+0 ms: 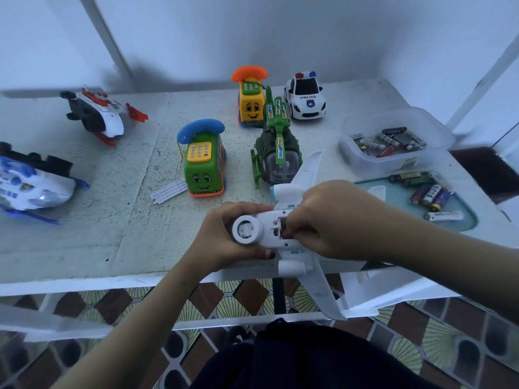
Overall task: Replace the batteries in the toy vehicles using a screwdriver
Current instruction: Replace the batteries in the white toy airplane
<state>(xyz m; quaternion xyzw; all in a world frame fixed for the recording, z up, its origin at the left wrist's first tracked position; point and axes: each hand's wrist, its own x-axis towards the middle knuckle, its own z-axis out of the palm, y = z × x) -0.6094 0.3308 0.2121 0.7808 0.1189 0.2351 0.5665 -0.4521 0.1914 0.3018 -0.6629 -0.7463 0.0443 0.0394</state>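
2 hands on the upturned toy airplane (268,222): left hand (222,234) grips its nose, right hand (323,217) pinches a seated battery (284,226).

- Sits on the head, close above the near edge of the table (84,248), aimed forward and down.
- Takes in both forearms rising from the bottom corners, with the left hand (219,234) and right hand (323,220) nearest, just below mid-frame on the plane (266,223).
- Reaches across the whole tabletop to the wall (280,37) behind, with the police car (305,96) small at the far side.
- Bends straight edges near the borders, being wide-angle.
- Shows the lap (309,360) and tiled floor (421,346) along the bottom.
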